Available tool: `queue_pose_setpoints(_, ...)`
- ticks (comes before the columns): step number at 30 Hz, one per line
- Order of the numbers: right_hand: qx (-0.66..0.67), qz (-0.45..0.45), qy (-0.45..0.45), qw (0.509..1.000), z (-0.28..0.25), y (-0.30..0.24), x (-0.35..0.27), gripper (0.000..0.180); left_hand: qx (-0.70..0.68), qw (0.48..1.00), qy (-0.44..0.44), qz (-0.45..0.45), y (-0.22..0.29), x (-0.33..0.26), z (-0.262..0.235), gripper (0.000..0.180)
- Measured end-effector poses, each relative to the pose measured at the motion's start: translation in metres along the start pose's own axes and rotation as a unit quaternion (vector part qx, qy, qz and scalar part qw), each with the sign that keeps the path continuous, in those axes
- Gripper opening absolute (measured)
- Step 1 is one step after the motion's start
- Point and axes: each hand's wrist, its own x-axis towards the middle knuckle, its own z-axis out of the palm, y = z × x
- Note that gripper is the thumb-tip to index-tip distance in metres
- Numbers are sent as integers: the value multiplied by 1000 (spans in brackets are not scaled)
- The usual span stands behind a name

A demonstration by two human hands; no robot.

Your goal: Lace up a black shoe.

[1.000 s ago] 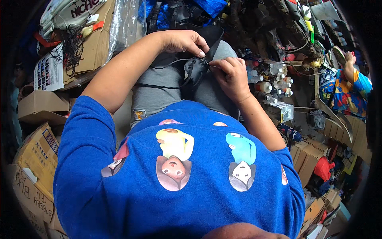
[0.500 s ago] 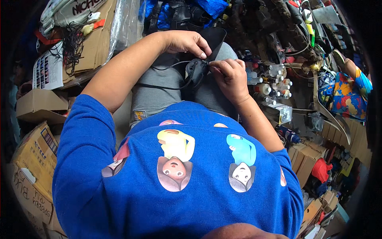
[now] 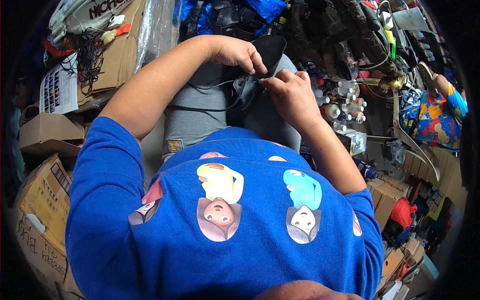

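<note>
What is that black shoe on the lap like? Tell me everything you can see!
The black shoe looks like smooth dark leather, with thin black laces trailing loose across the grey trousers. It lies on the person's lap, toe pointing away. The left hand holds it from above, and the right hand pinches at its lacing. Both hands hide much of it.

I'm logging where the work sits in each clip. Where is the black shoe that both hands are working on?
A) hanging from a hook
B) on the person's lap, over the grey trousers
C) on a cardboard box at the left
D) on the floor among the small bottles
B: the black shoe lies on the grey trousers, with the left hand and right hand on it.
</note>
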Motion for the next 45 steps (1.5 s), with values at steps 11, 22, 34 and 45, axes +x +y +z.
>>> queue_pose_setpoints(11, -70, -67, -87, 991, -16, 4, 21, 14, 353, 932, 78, 14, 24, -14, 8, 33)
queue_pose_setpoints(22, 112, 10, 83, 990, 26, 18, -6, 10, 25, 997, 62, 37, -2, -11, 10, 21)
queue_pose_setpoints(34, 43, 0, 107, 993, 21, 5, -8, 14, 39, 997, 39, 55, -6, -9, 2, 30)
queue_pose_setpoints(45, -55, -17, -32, 998, -4, -6, 6, 12, 105, 993, 15, 43, 4, -9, 1, 32)
